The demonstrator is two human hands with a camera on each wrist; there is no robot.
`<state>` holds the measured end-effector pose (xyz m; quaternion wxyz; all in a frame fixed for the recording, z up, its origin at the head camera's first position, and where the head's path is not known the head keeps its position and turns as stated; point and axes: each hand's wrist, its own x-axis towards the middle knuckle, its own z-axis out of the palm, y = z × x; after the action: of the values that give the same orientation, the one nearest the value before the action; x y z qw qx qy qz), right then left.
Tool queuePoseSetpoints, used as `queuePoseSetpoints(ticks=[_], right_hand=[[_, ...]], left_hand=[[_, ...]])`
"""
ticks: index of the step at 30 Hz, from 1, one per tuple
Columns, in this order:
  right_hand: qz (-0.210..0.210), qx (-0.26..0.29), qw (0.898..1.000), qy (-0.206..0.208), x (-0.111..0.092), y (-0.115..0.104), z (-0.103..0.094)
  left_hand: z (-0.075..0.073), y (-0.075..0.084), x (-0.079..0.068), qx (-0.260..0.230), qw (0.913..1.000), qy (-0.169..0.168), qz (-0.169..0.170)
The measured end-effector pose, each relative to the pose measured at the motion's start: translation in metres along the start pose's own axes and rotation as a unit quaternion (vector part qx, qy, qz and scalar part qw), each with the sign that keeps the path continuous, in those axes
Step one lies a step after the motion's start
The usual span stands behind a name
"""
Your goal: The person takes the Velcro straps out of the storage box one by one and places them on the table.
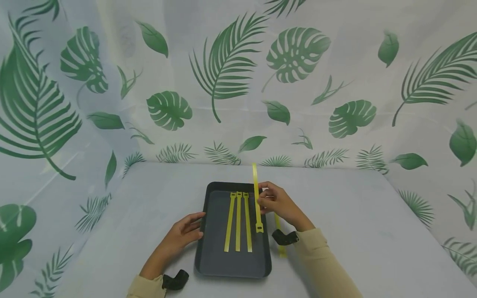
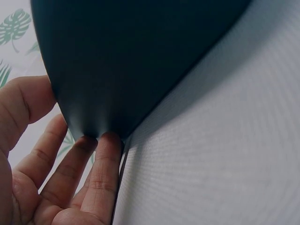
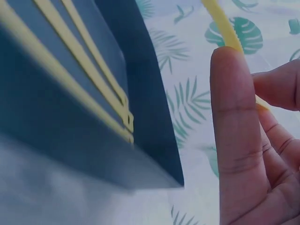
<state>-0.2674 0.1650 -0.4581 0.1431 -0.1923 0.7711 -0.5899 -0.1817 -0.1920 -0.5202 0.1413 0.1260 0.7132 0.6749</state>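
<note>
A dark grey rectangular tray (image 1: 214,263) lies on the table with three yellow cable ties (image 1: 237,223) side by side in it, their slotted heads toward the far end. My right hand (image 1: 279,205) pinches another yellow cable tie (image 1: 256,186) between thumb and fingers over the tray's right edge, slotted head down. In the right wrist view the thumb (image 3: 234,112) presses against this tie. The fingertips of my left hand (image 1: 182,234) touch the tray's left side. Up close in the left wrist view, the fingers (image 2: 101,183) rest against the outer wall, fairly straight.
Partly hidden behind the right wrist, more yellow tie material (image 1: 282,250) lies on the white table (image 1: 357,240) right of the tray. A white curtain (image 1: 238,124) with green leaf prints stands behind and at both sides. Each wrist wears a black device.
</note>
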Motion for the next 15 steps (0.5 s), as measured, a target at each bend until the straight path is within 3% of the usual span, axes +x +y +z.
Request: queuePoseSetpoints(ticks=[15], right_hand=[[0.006,0.004,1.000,0.012,-0.028,0.014,-0.024]], left_hand=[[0.003,0.001,0.001,0.013,0.9998,0.012,0.008]])
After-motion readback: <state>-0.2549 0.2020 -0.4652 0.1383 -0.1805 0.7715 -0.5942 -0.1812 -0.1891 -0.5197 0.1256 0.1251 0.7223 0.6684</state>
